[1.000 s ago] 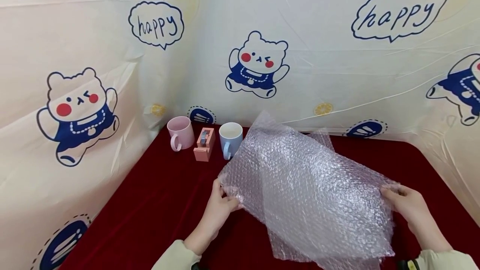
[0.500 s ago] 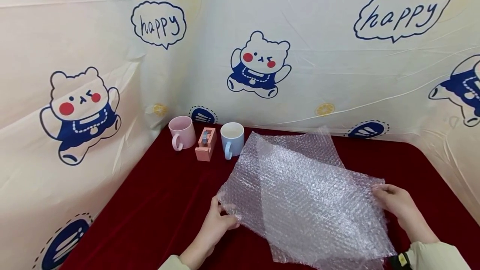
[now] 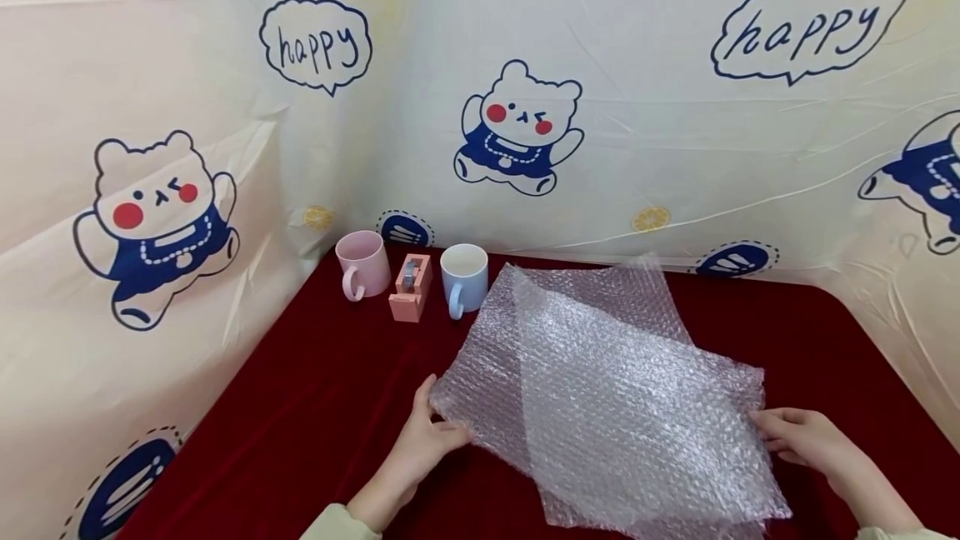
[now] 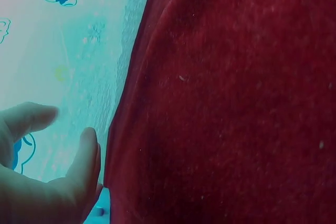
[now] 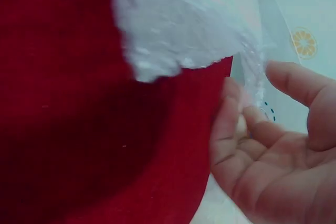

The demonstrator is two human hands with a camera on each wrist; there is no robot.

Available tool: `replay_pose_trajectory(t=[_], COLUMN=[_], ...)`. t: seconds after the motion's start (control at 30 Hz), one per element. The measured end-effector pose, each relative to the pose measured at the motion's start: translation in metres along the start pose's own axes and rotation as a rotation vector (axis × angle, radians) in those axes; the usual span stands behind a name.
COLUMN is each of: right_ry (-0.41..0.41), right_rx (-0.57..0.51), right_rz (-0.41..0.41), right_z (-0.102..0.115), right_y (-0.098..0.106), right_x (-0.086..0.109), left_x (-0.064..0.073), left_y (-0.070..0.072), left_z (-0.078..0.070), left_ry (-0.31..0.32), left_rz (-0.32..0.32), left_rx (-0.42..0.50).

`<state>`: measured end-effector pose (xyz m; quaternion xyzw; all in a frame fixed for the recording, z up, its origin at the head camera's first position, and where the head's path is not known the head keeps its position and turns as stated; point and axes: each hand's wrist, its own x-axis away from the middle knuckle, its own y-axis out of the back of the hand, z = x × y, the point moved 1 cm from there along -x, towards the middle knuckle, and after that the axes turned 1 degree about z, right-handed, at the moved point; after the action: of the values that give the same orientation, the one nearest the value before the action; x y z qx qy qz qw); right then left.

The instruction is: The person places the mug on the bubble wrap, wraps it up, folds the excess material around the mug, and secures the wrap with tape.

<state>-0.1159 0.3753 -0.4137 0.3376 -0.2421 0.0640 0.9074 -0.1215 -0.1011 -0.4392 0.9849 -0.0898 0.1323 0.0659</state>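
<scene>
Clear bubble wrap [image 3: 622, 407] lies spread on the dark red cloth, in overlapping layers set at an angle to each other. At its left corner is my left hand [image 3: 423, 440], index finger and thumb spread apart at the edge. The left wrist view shows a gap between that thumb [image 4: 34, 119] and the fingers. My right hand [image 3: 810, 440] is at the wrap's right edge, fingertips right beside it. In the right wrist view, the right hand's fingers are loosely bent and the thumb [image 5: 294, 80] stands away from them, close to the wrap's edge [image 5: 252, 66].
A pink mug [image 3: 362, 265], a pink tape dispenser [image 3: 410, 290] and a light blue mug [image 3: 465, 282] stand in a row at the back left. The red cloth [image 3: 315, 407] covers the table. Printed white curtains [image 3: 637, 107] with bears enclose the back and sides.
The raised bubble wrap has come down flat on the cloth. Both hands have loosened from its edges; the right hand has moved lower along the right side.
</scene>
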Motion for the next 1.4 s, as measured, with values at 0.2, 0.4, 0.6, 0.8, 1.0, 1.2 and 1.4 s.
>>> replay_pose_trajectory(t=[0.2,0.4,0.6,0.8,1.0,1.2,1.4], right_ry=[0.043,0.026,0.04,0.118,0.13,0.155,0.192], right_rx=[-0.043,-0.075,0.056,0.093,0.015,-0.071,-0.043], right_rz=[-0.064,-0.032,0.016,-0.017,-0.045,-0.074,-0.122], right_z=[-0.002,-0.002,-0.001,0.001,0.004,0.012,0.027], right_y=[0.001,-0.001,-0.007,-0.009,-0.002,0.0,0.0], right_x=[0.007,0.012,0.017,0.024,0.025,0.016,0.003], left_x=[-0.006,-0.02,-0.029,-0.028,-0.021,-0.013,-0.009], left_y=[0.005,0.016,0.024,0.024,0.024,0.024,0.022], left_z=[-0.003,-0.002,-0.001,-0.005,-0.012,-0.015,-0.012], left_ry=[0.006,0.021,0.069,0.072,0.045,0.009,-0.009], left_rz=[-0.054,-0.062,-0.039,-0.021,-0.029,0.035,0.083], left_rx=[0.079,0.108,0.064,0.057,0.028,-0.004,0.015])
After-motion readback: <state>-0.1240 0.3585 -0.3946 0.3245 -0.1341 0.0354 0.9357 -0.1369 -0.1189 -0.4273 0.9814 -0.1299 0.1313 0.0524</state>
